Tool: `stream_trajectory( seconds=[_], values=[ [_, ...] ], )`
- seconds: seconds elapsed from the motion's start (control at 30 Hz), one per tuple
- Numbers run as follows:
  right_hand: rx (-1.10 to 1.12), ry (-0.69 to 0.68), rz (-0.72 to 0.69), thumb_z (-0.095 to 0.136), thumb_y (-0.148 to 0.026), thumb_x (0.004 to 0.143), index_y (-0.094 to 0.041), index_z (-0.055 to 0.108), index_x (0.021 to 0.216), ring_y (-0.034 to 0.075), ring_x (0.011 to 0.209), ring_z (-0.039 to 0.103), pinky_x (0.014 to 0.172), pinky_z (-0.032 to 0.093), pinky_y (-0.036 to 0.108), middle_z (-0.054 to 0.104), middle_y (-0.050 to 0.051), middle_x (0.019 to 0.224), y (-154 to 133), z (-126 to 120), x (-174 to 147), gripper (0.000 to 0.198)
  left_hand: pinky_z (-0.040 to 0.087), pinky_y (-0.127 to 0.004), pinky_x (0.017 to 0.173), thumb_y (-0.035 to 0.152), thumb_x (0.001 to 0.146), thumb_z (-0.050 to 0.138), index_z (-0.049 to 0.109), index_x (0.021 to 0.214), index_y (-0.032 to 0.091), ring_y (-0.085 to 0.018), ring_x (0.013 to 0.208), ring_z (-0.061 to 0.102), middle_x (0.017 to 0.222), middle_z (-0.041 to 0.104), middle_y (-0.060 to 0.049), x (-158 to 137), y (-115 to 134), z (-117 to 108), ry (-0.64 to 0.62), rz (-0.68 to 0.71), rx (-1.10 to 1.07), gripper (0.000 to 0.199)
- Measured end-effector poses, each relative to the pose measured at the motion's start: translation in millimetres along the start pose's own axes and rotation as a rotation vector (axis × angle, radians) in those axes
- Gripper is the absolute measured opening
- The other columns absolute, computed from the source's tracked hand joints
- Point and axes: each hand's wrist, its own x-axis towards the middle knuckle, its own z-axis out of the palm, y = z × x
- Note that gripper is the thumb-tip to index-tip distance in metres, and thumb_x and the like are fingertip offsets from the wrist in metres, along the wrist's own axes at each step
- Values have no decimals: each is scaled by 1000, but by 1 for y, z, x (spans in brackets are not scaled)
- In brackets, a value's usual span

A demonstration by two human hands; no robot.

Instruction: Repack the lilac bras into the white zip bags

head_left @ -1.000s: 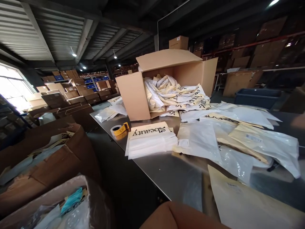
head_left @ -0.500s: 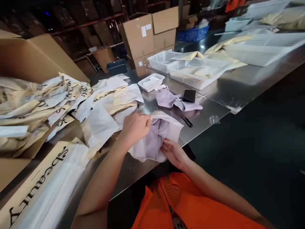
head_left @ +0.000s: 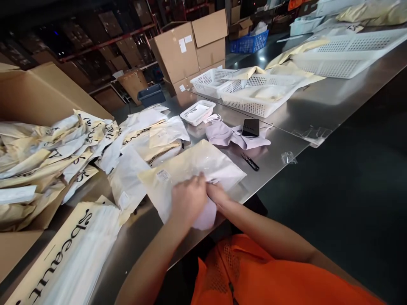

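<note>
A white-and-cream plastic bag [head_left: 190, 163] lies flat near the table's front edge, with a small printed label at its left corner. Lavender fabric [head_left: 206, 217] shows at its near side, below my hands; how much of it is inside I cannot tell. My left hand [head_left: 190, 198] is closed, its curled fingers gripping the near edge of the bag. Touching it, my right hand [head_left: 219, 195] is closed at the same edge, fingertips partly hidden. Beyond the bag are a lavender garment [head_left: 219, 133], a black phone [head_left: 251, 127] lying on it, and small black-handled snips [head_left: 250, 162].
Filled bags [head_left: 133, 144] are heaped at the left, beside an open cardboard box [head_left: 60, 95]. A stack of flat printed bags [head_left: 73, 254] lies at the near left. White baskets [head_left: 246, 108] stand further back, and a small white tray [head_left: 197, 113] sits closer. The metal table's edge [head_left: 280, 169] runs diagonally on the right.
The bag stood open around the lavender fabric; now it is turned and lies flatter, stretching further left with its label showing. My hands have come together at its near edge.
</note>
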Motion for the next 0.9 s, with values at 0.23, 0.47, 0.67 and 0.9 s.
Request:
stream_trajectory(
  seconds=[0.23,0.47,0.67,0.9],
  values=[
    [-89,-291,255,77,-31,68,-15,69,105,22,98,66,90,52,33,71,6,105,-61,-87,-33,41,29,-32,52,33,98,37,68,122,27,-21,65,65,93,74,-5,18,-75,-5,240,-196,110,39],
    [-426,-620,297,76,-31,70,-15,73,97,23,98,65,90,51,29,71,7,100,-77,-168,-23,32,28,-32,56,35,95,40,72,115,25,-23,70,65,91,74,-7,21,-107,-36,493,-282,83,39],
    [-349,-339,418,83,-36,57,-16,71,101,26,96,67,87,54,32,72,8,101,-55,-155,9,50,32,-32,62,36,94,39,71,116,21,-24,76,63,88,72,-11,9,-125,-81,509,-422,166,41],
    [-151,-95,573,81,-27,59,-11,68,97,20,68,67,59,53,27,73,10,86,-38,-96,47,42,37,-32,64,39,94,39,72,106,22,-24,69,60,79,68,-10,-36,-160,-101,432,-668,382,39]
  ],
)
